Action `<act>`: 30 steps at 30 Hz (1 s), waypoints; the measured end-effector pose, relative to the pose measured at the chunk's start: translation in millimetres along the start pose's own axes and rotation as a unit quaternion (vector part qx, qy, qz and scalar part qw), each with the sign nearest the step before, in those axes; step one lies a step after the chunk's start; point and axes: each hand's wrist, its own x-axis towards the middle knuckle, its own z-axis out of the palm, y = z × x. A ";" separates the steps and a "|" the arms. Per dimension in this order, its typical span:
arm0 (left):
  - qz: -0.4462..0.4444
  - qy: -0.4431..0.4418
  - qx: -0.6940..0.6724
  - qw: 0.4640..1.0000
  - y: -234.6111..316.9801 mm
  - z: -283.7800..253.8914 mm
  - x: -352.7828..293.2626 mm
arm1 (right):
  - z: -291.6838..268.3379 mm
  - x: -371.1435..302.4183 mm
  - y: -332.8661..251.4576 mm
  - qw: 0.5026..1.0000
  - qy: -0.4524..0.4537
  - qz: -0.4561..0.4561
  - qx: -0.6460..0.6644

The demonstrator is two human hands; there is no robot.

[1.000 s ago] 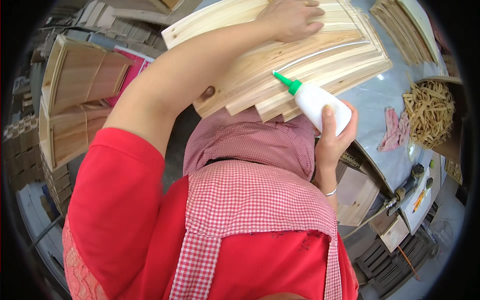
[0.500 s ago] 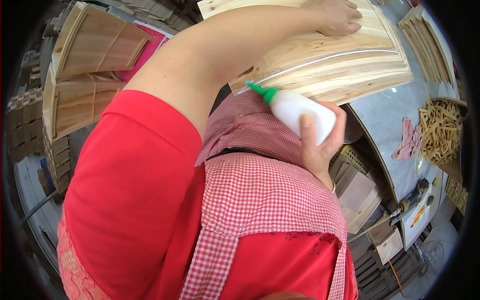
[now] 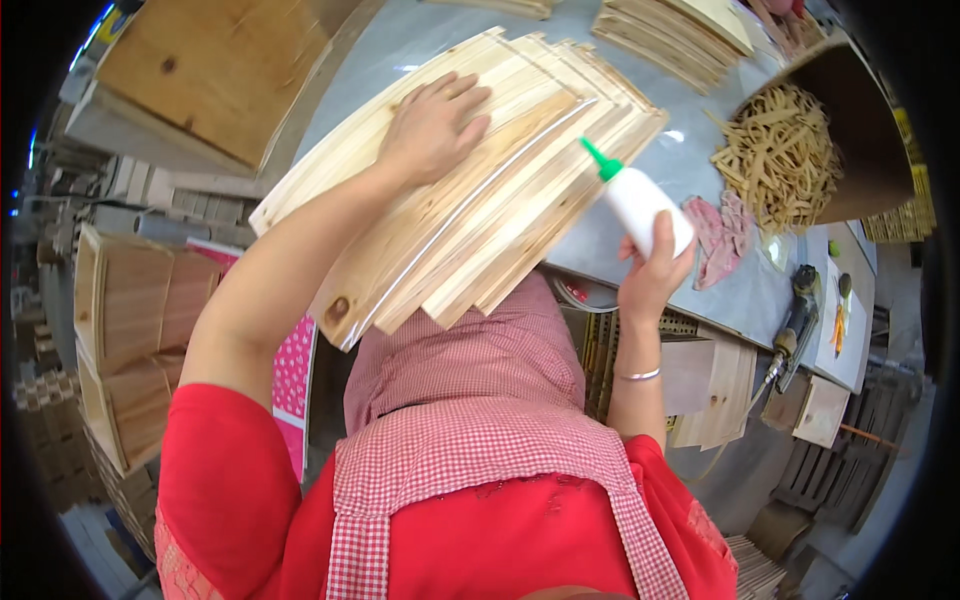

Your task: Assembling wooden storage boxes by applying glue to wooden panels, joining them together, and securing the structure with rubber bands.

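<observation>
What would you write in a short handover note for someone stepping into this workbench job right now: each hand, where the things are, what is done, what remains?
Left hand: flat on top of the stack of wooden slats, pressing it down.
Right hand: gripping the white glue bottle, green nozzle pointing at the stack's right edge, just off the wood.
Stack lies fanned on the grey table, overhanging its near edge.
Done: a thin pale line, possibly glue, runs along the top slat.
Left: cannot tell how many slats lack glue.
</observation>
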 end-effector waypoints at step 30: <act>0.030 0.041 0.012 0.999 -11.8 6.3 0.3 | -2.5 -24.0 14.1 0.985 -0.032 0.017 -0.168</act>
